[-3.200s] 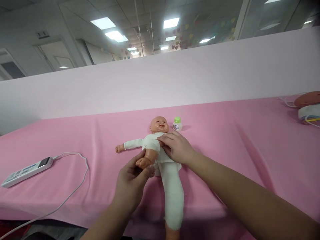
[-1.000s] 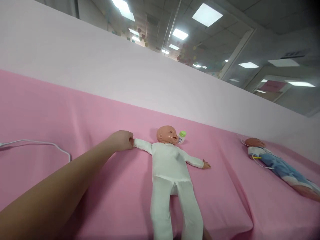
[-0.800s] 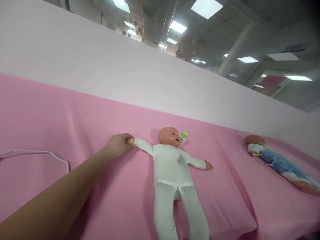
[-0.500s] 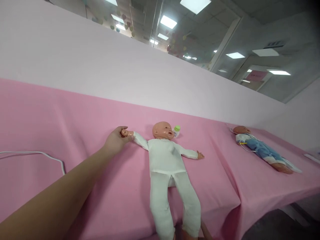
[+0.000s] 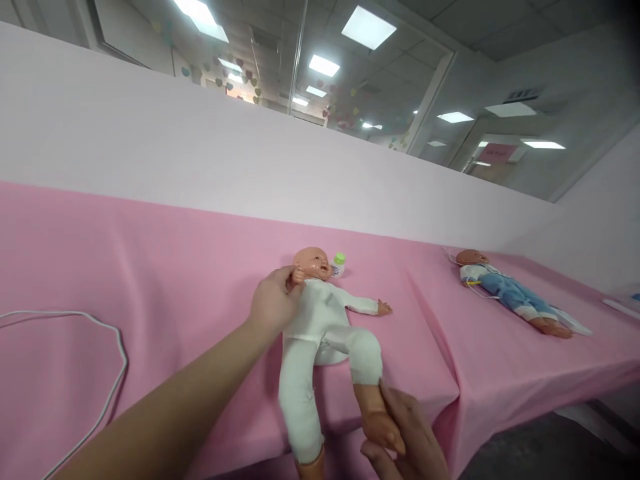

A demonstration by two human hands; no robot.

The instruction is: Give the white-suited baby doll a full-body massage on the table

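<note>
A bald baby doll (image 5: 305, 313) in a white outfit lies on its back on the pink cloth (image 5: 210, 400), head toward the wall. My left hand (image 5: 274, 300) is closed around the doll's small fist, held close beside its chin. Lower down, my right hand (image 5: 407, 433) grips the doll's bare foot, fingers behind it and thumb below, with that knee bent and raised. The doll's other arm stretches out to the right, and its other leg hangs straight toward the table's front edge. By the doll's head stands a small white bottle with a green cap (image 5: 339, 265).
Farther right lies a second doll (image 5: 510, 290) in blue and white clothes, with thin tubing around it. A white cable (image 5: 120, 353) curves over the cloth at left. Behind the table rises a white wall (image 5: 200, 153) with glass panes above.
My left hand has brought the doll's arm inward from outstretched to beside its face. My right hand has come up into view with the doll's foot, bending that knee.
</note>
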